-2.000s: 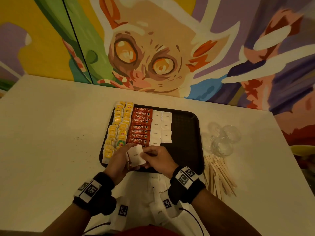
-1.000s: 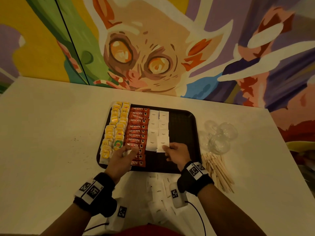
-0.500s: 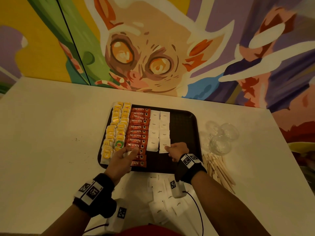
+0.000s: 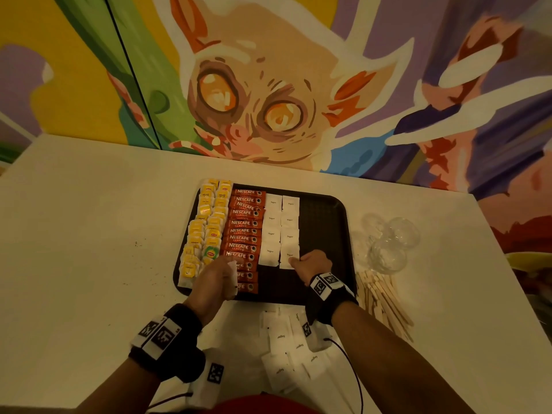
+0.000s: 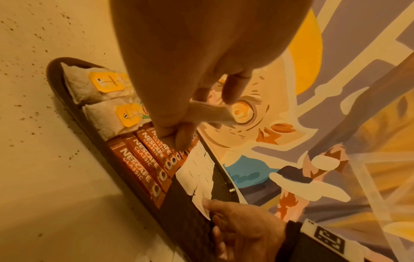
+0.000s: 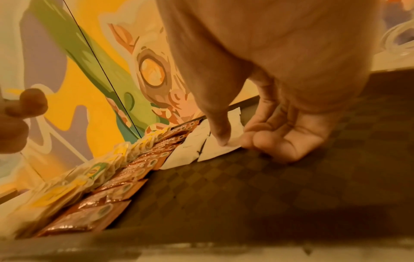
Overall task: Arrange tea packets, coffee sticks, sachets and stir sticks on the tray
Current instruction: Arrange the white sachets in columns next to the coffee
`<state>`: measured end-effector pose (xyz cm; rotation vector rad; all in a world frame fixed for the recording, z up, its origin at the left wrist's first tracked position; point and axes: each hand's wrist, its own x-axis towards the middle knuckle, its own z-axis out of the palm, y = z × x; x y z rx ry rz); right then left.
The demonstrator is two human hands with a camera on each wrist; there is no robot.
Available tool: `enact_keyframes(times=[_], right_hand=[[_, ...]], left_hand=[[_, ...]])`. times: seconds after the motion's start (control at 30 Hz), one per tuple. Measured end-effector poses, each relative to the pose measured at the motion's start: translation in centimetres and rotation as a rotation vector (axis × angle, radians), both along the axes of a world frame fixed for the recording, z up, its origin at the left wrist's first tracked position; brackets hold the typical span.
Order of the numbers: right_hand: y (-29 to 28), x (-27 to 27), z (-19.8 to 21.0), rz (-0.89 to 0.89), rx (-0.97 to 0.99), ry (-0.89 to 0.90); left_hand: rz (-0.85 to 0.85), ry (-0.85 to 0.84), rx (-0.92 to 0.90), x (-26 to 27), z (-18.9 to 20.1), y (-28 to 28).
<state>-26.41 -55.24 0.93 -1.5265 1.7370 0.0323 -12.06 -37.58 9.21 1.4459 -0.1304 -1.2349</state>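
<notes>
Sachets (image 4: 294,351) lying loose on the near surface (image 4: 74,264), awaiting placement. Left hand (image 4: 213,282) pinching a spare sachet (image 5: 210,113); right hand (image 4: 313,264) pinching the newest one (image 4: 288,258) on the tray (image 4: 325,222). Tea packets (image 4: 206,228) and coffee sticks (image 4: 245,231) sitting finished; stir sticks (image 4: 385,300) lying untouched beside it.

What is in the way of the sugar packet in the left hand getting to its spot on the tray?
Nothing visible. The left hand holds a sachet above the coffee sticks; bare tray lies open just below the sachet columns.
</notes>
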Motion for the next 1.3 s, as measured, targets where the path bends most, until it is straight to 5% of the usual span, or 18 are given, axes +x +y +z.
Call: enact_keyframes(times=[0.2, 0.37, 0.63, 1.0, 1.3], right_hand=[[0.4, -0.2, 0.6, 0.035, -0.048, -0.011], [2.8, 0.3, 3.4, 0.028, -0.125, -0.235], [8.0, 0.7, 8.1, 0.333, 0.275, -0.683], [7.6, -0.7, 6.2, 0.127, 0.218, -0.702], [5.2, -0.5, 3.4, -0.068, 0.102, -0.394]], left_hand=[[-0.047, -0.126, 0.01, -0.1, -0.3, 0.1], [-0.104, -0.198, 0.019, 0.1, -0.8, 0.6], [-0.112, -0.309, -0.038, -0.2, -0.6, 0.8], [-0.087, -0.297, 0.005, -0.4, -1.1, 1.1], [-0.205, -0.239, 0.065, -0.7, -1.3, 2.2]])
